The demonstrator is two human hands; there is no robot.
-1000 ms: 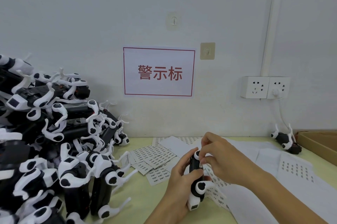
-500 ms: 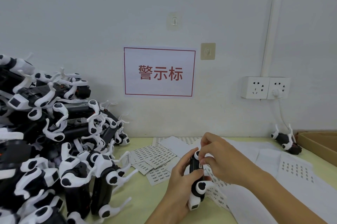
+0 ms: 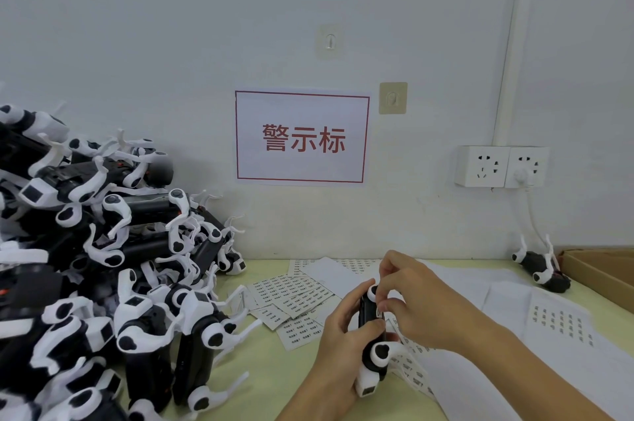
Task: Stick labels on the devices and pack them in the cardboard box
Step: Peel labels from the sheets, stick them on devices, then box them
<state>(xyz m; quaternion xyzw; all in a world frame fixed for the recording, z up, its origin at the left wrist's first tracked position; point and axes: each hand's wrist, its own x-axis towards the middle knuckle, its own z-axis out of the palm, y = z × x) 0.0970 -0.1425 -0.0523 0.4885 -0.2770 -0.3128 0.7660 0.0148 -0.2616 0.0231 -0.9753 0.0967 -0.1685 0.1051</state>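
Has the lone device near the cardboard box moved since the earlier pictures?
No. The lone device lies in the same spot on the table, just left of the cardboard box and below the wall sockets, as before.

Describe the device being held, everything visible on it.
The device is a black body with white, plastic-looking leg-like parts and a white block at its lower end. It stands roughly upright above the table. The left hand grips its side; the right hand pinches at its upper front, beside a small label.
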